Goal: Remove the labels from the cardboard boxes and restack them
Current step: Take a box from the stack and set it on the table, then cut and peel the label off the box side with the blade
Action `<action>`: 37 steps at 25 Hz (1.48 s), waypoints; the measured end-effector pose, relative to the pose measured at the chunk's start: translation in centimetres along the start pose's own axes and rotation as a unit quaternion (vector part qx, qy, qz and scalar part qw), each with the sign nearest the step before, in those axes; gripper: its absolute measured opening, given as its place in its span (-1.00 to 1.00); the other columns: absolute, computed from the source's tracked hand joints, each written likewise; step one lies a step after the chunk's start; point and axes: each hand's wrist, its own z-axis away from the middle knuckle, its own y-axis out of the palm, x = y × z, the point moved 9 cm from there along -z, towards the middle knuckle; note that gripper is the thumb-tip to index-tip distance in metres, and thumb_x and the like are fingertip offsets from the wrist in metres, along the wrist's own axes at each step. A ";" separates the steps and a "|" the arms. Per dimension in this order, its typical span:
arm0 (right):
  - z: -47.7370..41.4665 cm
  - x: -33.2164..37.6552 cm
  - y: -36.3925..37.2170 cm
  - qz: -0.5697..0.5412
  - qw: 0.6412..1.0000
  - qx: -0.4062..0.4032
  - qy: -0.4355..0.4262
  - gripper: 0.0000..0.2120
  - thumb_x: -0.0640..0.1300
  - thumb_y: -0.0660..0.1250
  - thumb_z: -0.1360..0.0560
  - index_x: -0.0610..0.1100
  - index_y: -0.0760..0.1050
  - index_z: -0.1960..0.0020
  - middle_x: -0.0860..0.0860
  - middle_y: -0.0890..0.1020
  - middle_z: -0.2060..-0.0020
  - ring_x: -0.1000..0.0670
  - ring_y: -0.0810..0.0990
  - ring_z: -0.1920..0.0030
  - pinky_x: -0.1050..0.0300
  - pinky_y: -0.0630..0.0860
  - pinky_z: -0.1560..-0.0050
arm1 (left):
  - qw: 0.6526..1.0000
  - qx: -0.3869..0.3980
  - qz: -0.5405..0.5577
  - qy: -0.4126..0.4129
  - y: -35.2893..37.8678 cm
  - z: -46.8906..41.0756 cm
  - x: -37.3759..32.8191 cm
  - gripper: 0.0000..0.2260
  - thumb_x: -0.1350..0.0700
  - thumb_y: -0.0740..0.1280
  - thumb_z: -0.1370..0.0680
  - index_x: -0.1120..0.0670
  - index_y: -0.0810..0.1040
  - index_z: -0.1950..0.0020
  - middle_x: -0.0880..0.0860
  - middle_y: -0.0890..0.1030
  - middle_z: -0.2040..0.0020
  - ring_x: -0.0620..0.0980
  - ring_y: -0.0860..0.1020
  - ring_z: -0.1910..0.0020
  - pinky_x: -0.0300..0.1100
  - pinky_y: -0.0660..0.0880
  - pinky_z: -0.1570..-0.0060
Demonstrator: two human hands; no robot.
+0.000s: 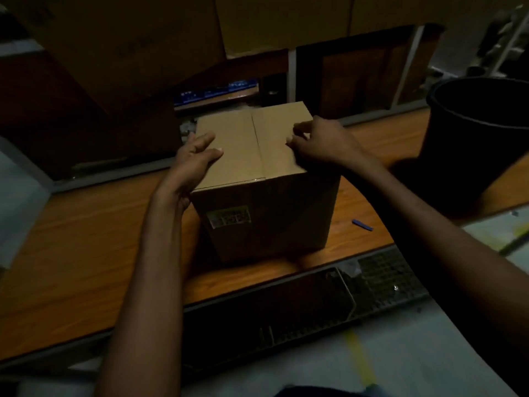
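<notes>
- The cardboard box [257, 156] stands upright in the middle of the wooden table [86, 239], its flaps closed along a centre seam, and a pale label [229, 217] is stuck on the face turned toward 6 o'clock.
- The left hand [197, 159] lies at the box's 9 o'clock top edge with its fingers stretched flat across the lid, clamping nothing.
- The right hand [320, 138] sits at the 3 o'clock top edge with its fingers curled – whether they pinch anything I cannot tell.
- The handling, as a judgement: the walls look stiff and square and the surface dry, so flat palms on opposite sides should carry it. The weight is unknown (nothing sags).
- The label is thin and likely to tear, so it is best lifted from a corner.
- For room, a black bin [481, 138] stands close at 2 o'clock and a small blue strip [363, 224] lies at 4 o'clock.
- Larger cartons [128, 38] loom at 11 to 12 o'clock – bare tabletop lies toward 8 o'clock, and the table's near edge is just below the box.
</notes>
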 end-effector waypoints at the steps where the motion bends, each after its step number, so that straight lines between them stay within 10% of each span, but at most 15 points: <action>1: -0.2 0.2 0.0 0.024 0.999 -0.006 -0.020 -0.63 0.14 0.25 -0.69 -0.04 0.55 -0.37 -0.07 0.60 -0.21 0.00 0.53 -0.03 0.05 0.43 0.03 | 1.000 -0.010 0.002 -0.009 0.2 0.1 0.1 -0.53 0.19 0.34 -0.65 0.03 0.39 -0.56 0.01 0.03 -0.68 -0.02 0.06 -0.64 -0.62 0.31 -0.07; 9: 1.7 -1.0 -2.4 -0.017 0.970 -0.012 -0.244 -0.72 0.03 0.27 -0.69 -0.03 0.63 -0.31 -0.02 0.71 -0.14 -0.02 0.65 -0.13 0.02 0.57 -0.06 | 0.985 -0.173 -0.024 -0.014 4.9 3.7 -1.5 -0.54 0.18 0.31 -0.64 -0.02 0.41 -0.54 -0.08 0.02 -0.68 0.01 0.08 -0.64 -0.14 0.13 -0.54; 12: 2.5 -2.6 -2.9 -0.075 0.949 -0.035 -0.305 -0.69 0.07 0.21 -0.70 -0.05 0.65 -0.23 -0.03 0.71 -0.11 -0.05 0.65 -0.10 -0.12 0.61 -0.08 | 0.973 -0.133 -0.171 0.075 7.0 5.0 -4.1 -0.54 0.22 0.21 -0.63 -0.13 0.46 -0.49 -0.28 0.20 -0.58 -0.13 -0.06 -0.62 0.04 -0.28 -0.57; 16: 1.5 -4.2 -2.2 -0.129 0.932 0.012 -0.338 -0.67 0.07 0.17 -0.72 -0.08 0.62 -0.24 -0.06 0.69 -0.15 -0.04 0.62 -0.14 -0.17 0.59 -0.15 | 0.981 -0.020 -0.174 0.080 10.0 6.2 -5.6 -0.58 0.33 0.16 -0.62 -0.02 0.64 -0.31 -0.16 0.51 -0.44 -0.23 0.30 -0.52 -0.02 0.17 -0.59; 23: 7.5 -17.0 1.0 -0.051 0.934 -0.210 -0.284 -0.59 -0.02 0.23 -0.71 -0.15 0.47 -0.51 -0.12 0.50 -0.46 -0.20 0.39 -0.48 -0.06 0.36 -0.44 | 0.980 -0.143 -0.122 0.066 10.7 6.1 -5.4 -0.73 0.18 0.29 -0.63 -0.06 0.70 -0.21 -0.18 0.65 -0.24 -0.31 0.52 -0.29 -0.15 0.45 -0.40; 30: 11.0 -25.4 14.0 0.139 0.973 0.101 -0.154 -0.44 0.24 0.02 -0.71 -0.05 0.41 -0.54 -0.04 0.47 -0.50 -0.17 0.36 -0.46 -0.12 0.42 -0.32 | 0.957 -0.227 -0.161 0.081 12.4 6.1 -6.4 -0.76 0.08 0.31 -0.61 -0.15 0.70 -0.16 -0.23 0.66 -0.22 -0.33 0.55 -0.21 -0.15 0.49 -0.35; 34: 12.5 -25.4 14.3 0.139 0.976 0.092 -0.138 -0.28 0.37 -0.05 -0.66 -0.09 0.33 -0.59 -0.09 0.39 -0.54 -0.20 0.32 -0.51 -0.17 0.40 -0.37 | 0.967 -0.155 -0.184 0.082 12.5 5.6 -6.3 -0.73 0.07 0.31 -0.60 -0.12 0.67 -0.26 -0.19 0.61 -0.32 -0.29 0.50 -0.32 -0.09 0.41 -0.44; 37: 14.4 -24.7 14.2 0.156 0.967 0.064 -0.191 -0.33 0.25 0.26 -0.65 -0.15 0.31 -0.59 -0.15 0.41 -0.49 -0.26 0.38 -0.45 -0.20 0.43 -0.29 | 0.978 -0.052 -0.186 0.085 12.4 5.4 -6.1 -0.68 0.04 0.33 -0.61 -0.11 0.59 -0.37 -0.14 0.51 -0.45 -0.19 0.36 -0.49 -0.02 0.26 -0.54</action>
